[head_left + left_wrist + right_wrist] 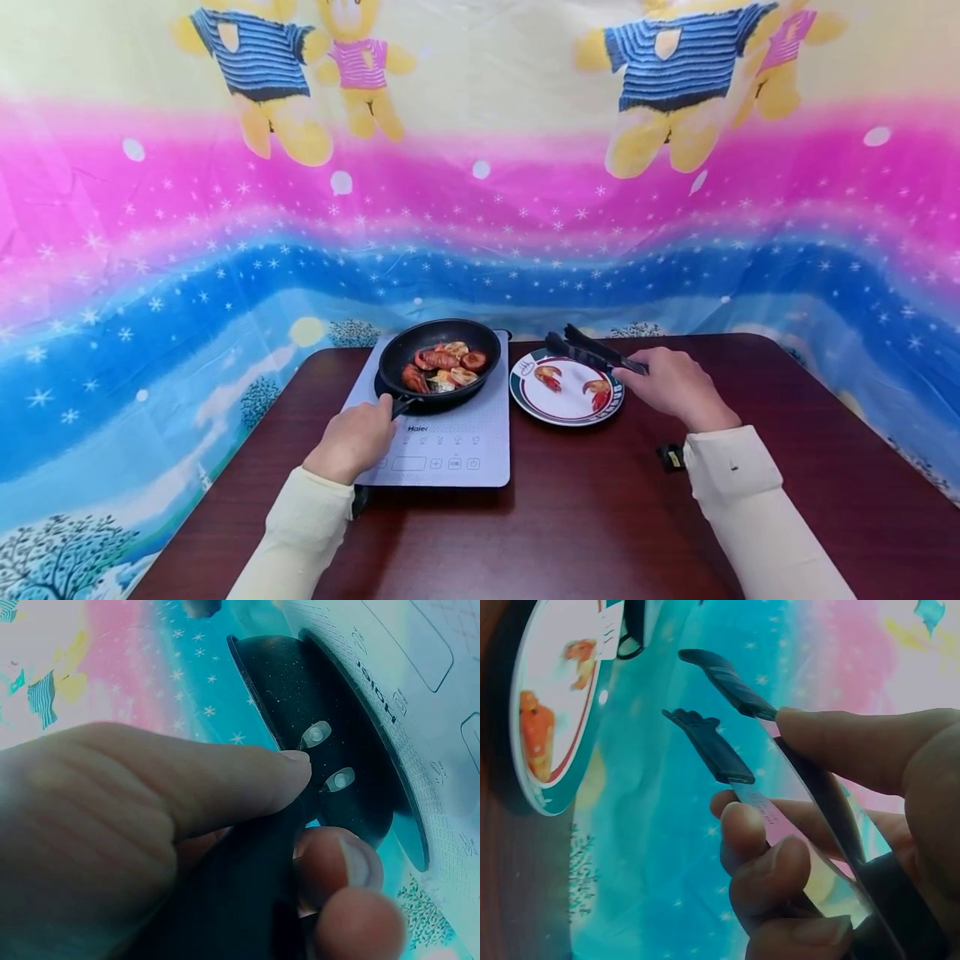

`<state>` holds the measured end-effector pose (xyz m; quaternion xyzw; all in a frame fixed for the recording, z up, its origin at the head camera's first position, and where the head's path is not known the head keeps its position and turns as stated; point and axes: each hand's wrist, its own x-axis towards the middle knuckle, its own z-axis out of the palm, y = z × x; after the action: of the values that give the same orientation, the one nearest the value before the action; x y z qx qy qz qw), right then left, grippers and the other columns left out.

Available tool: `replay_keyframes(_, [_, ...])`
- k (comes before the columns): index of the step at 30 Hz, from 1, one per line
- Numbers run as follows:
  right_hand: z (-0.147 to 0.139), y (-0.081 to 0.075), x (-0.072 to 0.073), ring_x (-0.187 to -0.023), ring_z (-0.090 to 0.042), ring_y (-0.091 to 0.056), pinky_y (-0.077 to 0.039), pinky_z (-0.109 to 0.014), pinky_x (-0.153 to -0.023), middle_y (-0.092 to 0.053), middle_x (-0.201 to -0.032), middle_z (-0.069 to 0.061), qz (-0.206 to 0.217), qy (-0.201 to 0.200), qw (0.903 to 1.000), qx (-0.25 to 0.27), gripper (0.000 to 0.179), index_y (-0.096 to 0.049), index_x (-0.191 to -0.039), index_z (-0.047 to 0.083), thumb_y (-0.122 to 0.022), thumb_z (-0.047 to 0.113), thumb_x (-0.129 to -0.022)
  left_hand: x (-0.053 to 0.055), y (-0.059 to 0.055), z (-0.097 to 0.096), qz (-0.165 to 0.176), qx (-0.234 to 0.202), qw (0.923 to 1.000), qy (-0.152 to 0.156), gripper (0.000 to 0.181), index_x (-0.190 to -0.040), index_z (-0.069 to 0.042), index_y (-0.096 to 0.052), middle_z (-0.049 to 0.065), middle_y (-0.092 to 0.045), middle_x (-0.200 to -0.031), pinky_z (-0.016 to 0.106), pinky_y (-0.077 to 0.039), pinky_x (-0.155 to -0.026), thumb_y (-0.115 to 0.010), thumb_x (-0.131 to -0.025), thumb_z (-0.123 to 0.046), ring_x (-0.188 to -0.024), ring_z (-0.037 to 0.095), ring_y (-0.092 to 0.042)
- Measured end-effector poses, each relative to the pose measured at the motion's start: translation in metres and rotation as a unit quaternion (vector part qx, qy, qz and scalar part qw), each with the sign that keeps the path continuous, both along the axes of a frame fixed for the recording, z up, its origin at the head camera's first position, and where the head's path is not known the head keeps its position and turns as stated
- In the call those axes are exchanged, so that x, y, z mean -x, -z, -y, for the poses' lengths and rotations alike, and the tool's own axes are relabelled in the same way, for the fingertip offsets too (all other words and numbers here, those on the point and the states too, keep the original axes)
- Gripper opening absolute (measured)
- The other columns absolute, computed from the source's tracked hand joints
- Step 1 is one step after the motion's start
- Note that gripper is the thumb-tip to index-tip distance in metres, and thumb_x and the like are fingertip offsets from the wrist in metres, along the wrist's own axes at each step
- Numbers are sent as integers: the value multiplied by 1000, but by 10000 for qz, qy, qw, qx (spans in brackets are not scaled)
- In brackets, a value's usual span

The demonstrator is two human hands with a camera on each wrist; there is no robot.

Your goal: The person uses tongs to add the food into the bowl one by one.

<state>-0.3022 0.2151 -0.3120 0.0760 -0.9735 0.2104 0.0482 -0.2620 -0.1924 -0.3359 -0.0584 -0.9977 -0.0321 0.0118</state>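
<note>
My left hand (352, 442) grips the black handle (232, 877) of a frying pan (405, 346), thumb along the top and fingers curled beneath. Browned food pieces (437, 359) lie in the pan, which stands on a white induction cooker (457, 433). In my right hand (678, 387) is a pair of black-tipped tongs (600, 346), held between the thumb and curled fingers. The tongs' tips are apart with nothing between them in the right wrist view, above a white plate (558, 404). Two cooked shrimp (597, 392) rest apart on that plate.
All this stands on a dark reddish-brown table (570, 517). A small black object (670, 457) with a yellow label lies near my right wrist. Behind the table hangs a colourful cloth (480, 208) printed with bears and snowflakes.
</note>
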Motion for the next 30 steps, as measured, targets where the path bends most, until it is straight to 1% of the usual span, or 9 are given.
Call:
replay_keyframes(2, [-2,3,3,-99,-38,-58,-50,-50,-72,-59,-121,-27,76,-16,10000,-55,60,-57,-129,-3,-59,45,-93,0,0,0,-15,7,10000,2,31,-112,3,-52,10,-56,-72,36,-45,-56,-59,-97,-23,-59,20,-51])
replay_keyframes(5, [-2,7,5,-96,-36,-58,-50,-48,-71,-60,-119,-27,238,-61,9997,-72,61,-57,-129,-4,-61,45,-92,-1,-1,0,-36,-2,10000,27,31,-113,3,-52,11,-57,-74,37,-45,-57,-59,-97,-22,-60,21,-52])
replay_keyframes(8, [-1,11,8,-89,-31,-57,-49,-43,-66,-63,-112,-23,381,-102,9992,-103,59,-59,-127,-4,-62,43,-91,-3,-2,-1,-55,-9,10000,56,30,-112,3,-52,12,-57,-73,37,-45,-57,-59,-97,-22,-60,21,-53])
replay_keyframes(11, [1,14,9,-84,-27,-55,-46,-38,-62,-65,-102,-16,573,-150,9982,-101,55,-62,-124,-2,-64,42,-91,-3,-2,-1,-38,8,10000,29,29,-111,2,-52,11,-57,-73,37,-46,-57,-59,-97,-22,-59,20,-53])
replay_keyframes(14, [2,17,11,-81,-24,-54,-44,-36,-60,-66,-99,-13,700,-219,9972,-118,51,-65,-120,-1,-65,40,-90,-3,-3,-1,-10,0,10000,-11,29,-110,2,-52,11,-56,-72,36,-45,-56,-59,-97,-23,-59,20,-52])
replay_keyframes(18, [5,20,13,-81,-24,-54,-45,-36,-61,-67,-99,-12,744,-263,9966,-223,46,-68,-114,0,-66,38,-89,-3,-2,-1,-14,-24,10000,1,29,-110,2,-52,12,-56,-73,37,-45,-56,-59,-97,-22,-59,21,-52])
replay_keyframes(24, [9,23,13,-76,-21,-52,-40,-35,-58,-64,-84,-4,849,-353,9953,-302,37,-71,-108,5,-65,37,-91,-3,-1,-1,-24,-20,10000,-4,28,-110,2,-52,12,-56,-73,37,-45,-56,-59,-97,-22,-59,21,-52])
replay_keyframes(26, [10,23,13,-75,-21,-52,-39,-35,-57,-63,-81,-3,850,-370,9951,-331,36,-72,-107,6,-64,37,-91,-3,-2,-1,-36,-19,10000,1,28,-109,1,-52,11,-56,-73,36,-45,-56,-59,-97,-22,-59,20,-52])
replay_keyframes(30, [13,25,14,-77,-22,-52,-40,-35,-57,-63,-83,-3,858,-351,9952,-310,37,-71,-109,5,-66,36,-90,-3,-2,0,-41,-40,10000,6,26,-107,1,-52,11,-55,-72,36,-44,-56,-59,-97,-22,-59,21,-52])
